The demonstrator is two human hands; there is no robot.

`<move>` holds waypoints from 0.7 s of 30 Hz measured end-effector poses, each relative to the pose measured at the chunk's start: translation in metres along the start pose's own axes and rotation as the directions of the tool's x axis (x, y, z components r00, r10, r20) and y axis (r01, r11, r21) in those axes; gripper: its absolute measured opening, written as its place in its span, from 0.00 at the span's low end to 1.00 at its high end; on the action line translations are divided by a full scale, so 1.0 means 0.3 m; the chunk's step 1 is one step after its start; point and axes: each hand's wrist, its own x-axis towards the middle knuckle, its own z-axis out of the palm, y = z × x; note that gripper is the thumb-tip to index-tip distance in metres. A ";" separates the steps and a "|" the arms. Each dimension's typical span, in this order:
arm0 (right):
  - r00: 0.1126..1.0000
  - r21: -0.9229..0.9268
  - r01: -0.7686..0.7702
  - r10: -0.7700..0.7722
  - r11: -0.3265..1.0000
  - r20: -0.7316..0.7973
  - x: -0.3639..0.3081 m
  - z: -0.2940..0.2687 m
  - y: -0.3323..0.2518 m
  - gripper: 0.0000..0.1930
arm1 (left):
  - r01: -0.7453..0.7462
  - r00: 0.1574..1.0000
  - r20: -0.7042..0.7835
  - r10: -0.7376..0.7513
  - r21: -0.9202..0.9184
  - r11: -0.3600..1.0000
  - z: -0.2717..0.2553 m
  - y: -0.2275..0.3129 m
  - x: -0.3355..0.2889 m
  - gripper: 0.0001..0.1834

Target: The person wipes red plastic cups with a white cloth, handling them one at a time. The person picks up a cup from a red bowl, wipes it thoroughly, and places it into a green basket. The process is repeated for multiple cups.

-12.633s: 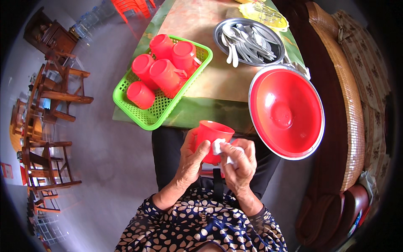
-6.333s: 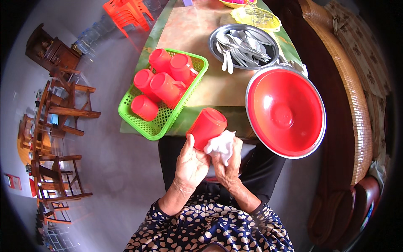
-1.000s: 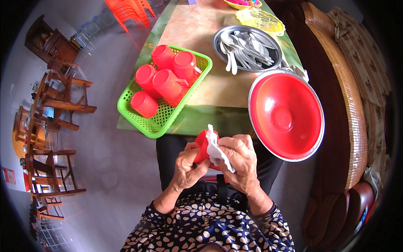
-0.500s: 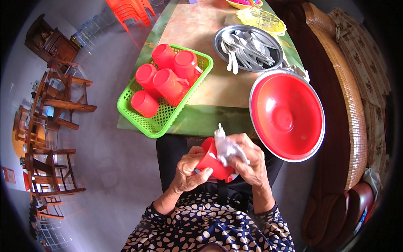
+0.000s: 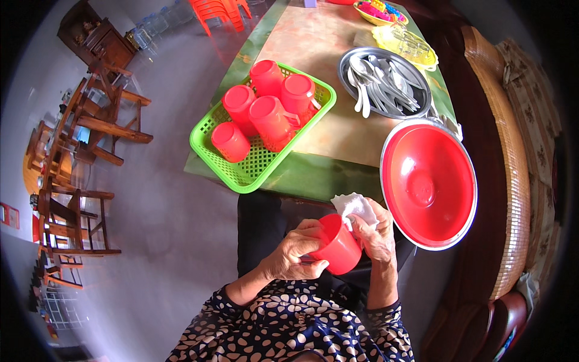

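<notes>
Over my lap, my left hand [image 5: 295,252] is closed around a red plastic mug [image 5: 341,248], which is tilted with its mouth toward the table. A crumpled white cloth [image 5: 354,208] is pinched in my right hand [image 5: 376,236] and lies at the mug's rim, partly over the edge. Some fingers of the right hand are hidden behind the mug and cloth. Ahead on the left, several red mugs [image 5: 269,117] stand upside down in a green perforated basket [image 5: 246,184] at the table's near edge.
Right of my hands is a large red basin [image 5: 449,208] with a metal rim. Behind it on the table [image 5: 332,145] sits a metal bowl [image 5: 422,111] of spoons, then a yellow basket [image 5: 425,55] of glasses. A wooden bench [image 5: 482,120] runs along the right; wooden chairs [image 5: 78,226] stand far left.
The mug has turned in my left hand, showing more of its outer side. My right hand has drawn the cloth to the rim, spreading it flatter. The whole view has shifted slightly.
</notes>
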 end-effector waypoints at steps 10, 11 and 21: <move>0.948 -0.609 0.256 -0.318 0.750 0.007 0.045 0.060 -0.030 0.10 | 0.455 0.890 -0.026 -0.455 0.101 0.885 -0.014 0.051 -0.001 0.17; 0.930 -0.644 0.300 -0.365 0.704 0.034 0.052 0.062 -0.020 0.11 | 0.466 0.885 -0.049 -0.464 0.072 0.882 -0.003 0.043 -0.006 0.17; 0.691 -0.784 0.594 -0.615 0.181 0.381 -0.039 0.188 -0.001 0.21 | 0.414 0.864 -0.187 -0.468 -0.264 0.871 0.005 0.000 -0.020 0.19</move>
